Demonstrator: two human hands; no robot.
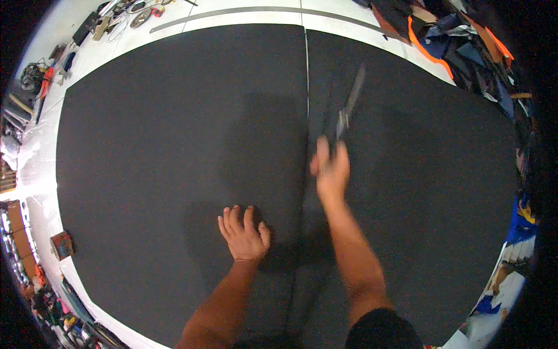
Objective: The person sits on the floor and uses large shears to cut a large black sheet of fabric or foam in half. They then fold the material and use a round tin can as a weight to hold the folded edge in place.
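Note:
A wide black sheet of material (151,145) spreads under both hands. A narrow gap (307,70) runs from its far edge toward me, showing pale at the far end and as a dark line nearer by. My left hand (244,235) lies flat on the sheet left of that line, its fingers spread and nothing in them. Just right of the line, my right hand (333,173) grips a pair of large scissors (350,104) by the handles, blades pointing away from me. Hand and scissors are blurred, and whether the blades touch the sheet I cannot tell.
A long grey strip (244,10) lies on the white surface (67,125) beyond the sheet. Dark and orange scraps (459,49) are heaped at far right. A small box (61,245) rests on the sheet's left edge. Tools and cables (139,17) lie far left.

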